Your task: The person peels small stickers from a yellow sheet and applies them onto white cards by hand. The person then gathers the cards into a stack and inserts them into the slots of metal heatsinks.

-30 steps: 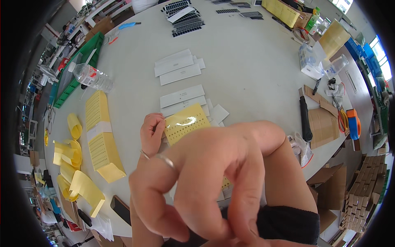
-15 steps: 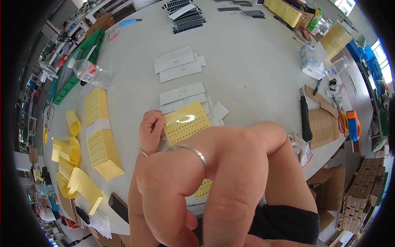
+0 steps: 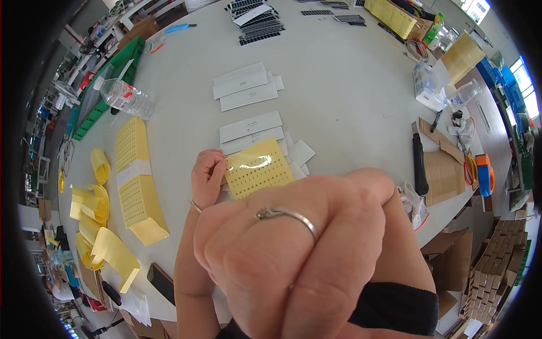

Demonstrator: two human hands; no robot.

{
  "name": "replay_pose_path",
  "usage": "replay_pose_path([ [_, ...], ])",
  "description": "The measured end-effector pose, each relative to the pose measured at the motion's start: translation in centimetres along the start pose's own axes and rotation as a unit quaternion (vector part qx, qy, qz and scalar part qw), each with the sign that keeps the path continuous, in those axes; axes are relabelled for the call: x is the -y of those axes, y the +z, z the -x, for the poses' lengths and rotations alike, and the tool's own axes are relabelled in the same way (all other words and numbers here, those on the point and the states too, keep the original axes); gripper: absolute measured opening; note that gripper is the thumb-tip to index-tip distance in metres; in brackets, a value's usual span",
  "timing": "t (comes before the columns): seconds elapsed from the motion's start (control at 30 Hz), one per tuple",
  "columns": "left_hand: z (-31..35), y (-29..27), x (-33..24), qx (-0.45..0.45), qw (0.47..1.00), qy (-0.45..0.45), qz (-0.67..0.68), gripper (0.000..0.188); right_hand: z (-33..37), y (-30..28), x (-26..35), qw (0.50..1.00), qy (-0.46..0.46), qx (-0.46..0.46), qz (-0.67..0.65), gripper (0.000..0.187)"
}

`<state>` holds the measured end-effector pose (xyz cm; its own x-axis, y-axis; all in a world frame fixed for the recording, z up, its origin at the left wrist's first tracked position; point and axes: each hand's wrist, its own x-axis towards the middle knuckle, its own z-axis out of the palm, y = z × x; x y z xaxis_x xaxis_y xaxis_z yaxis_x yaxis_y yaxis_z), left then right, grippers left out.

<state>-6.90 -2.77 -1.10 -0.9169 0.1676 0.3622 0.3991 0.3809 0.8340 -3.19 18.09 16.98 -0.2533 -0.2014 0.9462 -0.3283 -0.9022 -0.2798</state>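
A glossy yellow sheet [image 3: 257, 169] with rows of small dark marks lies tilted over white cards near the middle of the table. My left hand [image 3: 208, 174] is at its left edge, fingers curled with the thumb on the sheet, pinching it. Very close to the camera, my right hand [image 3: 288, 254], with a silver ring, fills the lower middle. Its fingers are bent and closed, the fingertips hidden, so what they hold cannot be seen. It covers the lower part of the sheet. White cards [image 3: 250, 125] lie overlapped just beyond the sheet.
To the left are a banded yellow sheet stack [image 3: 132, 192], curled yellow pieces [image 3: 113, 254], a phone [image 3: 161, 282], a clear bottle [image 3: 125, 99] and a green tray [image 3: 84, 121]. Black strips [image 3: 261, 25] lie far off. A black-handled tool [image 3: 419, 164] and cardboard [image 3: 445, 175] are right.
My right hand has shifted right and its fingers have drawn together, hiding the lower piece of yellow sheet that showed beneath it. My left hand has stayed at the sheet's edge.
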Motion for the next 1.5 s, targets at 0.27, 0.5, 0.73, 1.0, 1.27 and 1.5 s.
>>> replay_pose_path([
  [0.27, 0.1, 0.2, -0.6, -0.021, 1.0, -0.012, 0.009, 0.003, 0.0, 1.2, 0.0, 0.998, -0.044, -0.027, 0.043, 0.009],
  [0.5, -0.1, 0.4, -3.1, -0.026, 0.998, -0.055, 0.026, 0.002, -0.6, 0.8, -0.6, 0.995, -0.091, -0.035, 0.025, 0.009],
  [0.73, -0.3, -0.3, -0.4, 0.039, 0.998, -0.004, -0.046, 0.002, -1.0, 0.9, -0.5, 0.994, -0.073, -0.08, -0.006, 0.01],
  [1.0, -0.1, -0.4, 0.2, 0.015, 1.0, -0.002, -0.015, 0.002, -3.4, 2.6, 3.8, 0.955, 0.242, -0.167, -0.039, 0.026],
  [1.27, 0.3, 0.1, -0.7, -0.029, 0.997, -0.053, 0.053, 0.004, -1.4, 3.7, 1.7, 0.97, 0.154, -0.178, -0.054, 0.027],
  [1.5, 0.2, 0.0, -0.3, -0.061, 0.956, -0.2, 0.207, 0.008, -0.7, -0.6, 0.1, 0.992, 0.124, 0.032, -0.002, 0.014],
])
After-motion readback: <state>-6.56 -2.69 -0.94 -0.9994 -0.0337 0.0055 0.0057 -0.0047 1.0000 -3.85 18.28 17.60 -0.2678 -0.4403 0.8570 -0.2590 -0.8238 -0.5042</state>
